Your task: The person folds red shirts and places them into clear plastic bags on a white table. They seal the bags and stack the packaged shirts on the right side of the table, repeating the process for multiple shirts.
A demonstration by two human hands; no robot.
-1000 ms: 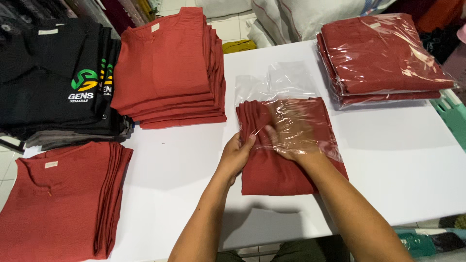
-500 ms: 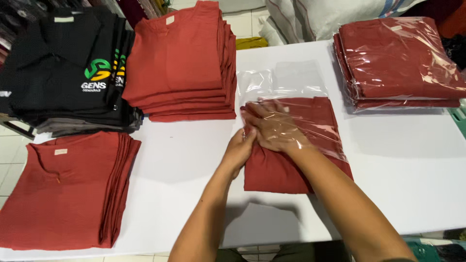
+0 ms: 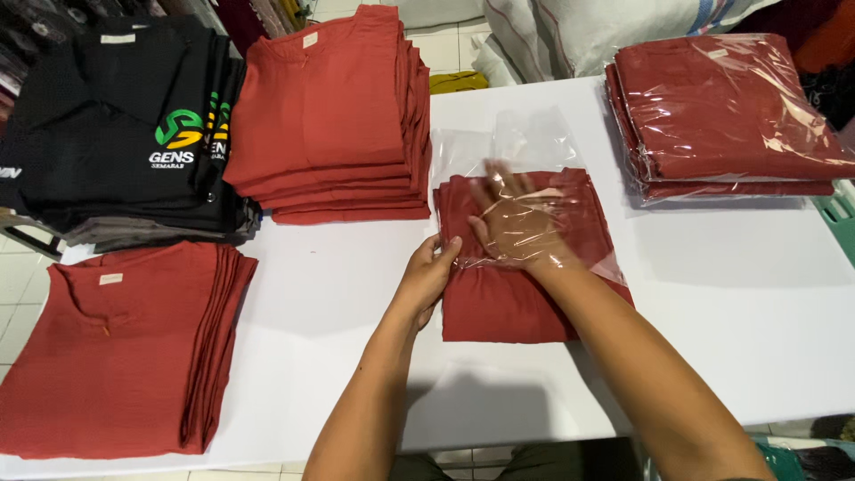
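Surface: a flat white table top [image 3: 757, 303] is seen under both hands; pale floor tiles are visible past its left edge.
Room: large whitish woven sacks [image 3: 606, 31] are stacked beyond the far edge, ahead of the right hand; the rest of the room is cut off.
Folded garment: a folded rust-red cloth garment [image 3: 508, 303] lies on the table directly under the hands, its far half covered by a clear plastic bag [image 3: 521, 147], its near half bare.
Left hand: the left hand [image 3: 427, 281] is curled narrowly on the garment's left edge, at the mouth of the bag.
Right hand: the right hand [image 3: 515, 223] is pushed inside the clear bag with fingers spread wide and flat on the garment; nothing is gripped by it.
Bagged stack: a pile of dark red garments sealed in glossy clear bags [image 3: 721, 116] is placed to the right of the right hand, well apart.
Unbagged stacks: a tall pile of rust-red folded garments [image 3: 329, 116] stands just beyond the left hand; a lower rust-red pile [image 3: 116, 347] lies far to its left.
Black pile: folded black shirts with a green and yellow emblem [image 3: 116, 142] are set beyond that, left of the tall pile.
Labels: small pale neck tags are seen on the top garments; their print cannot be told.
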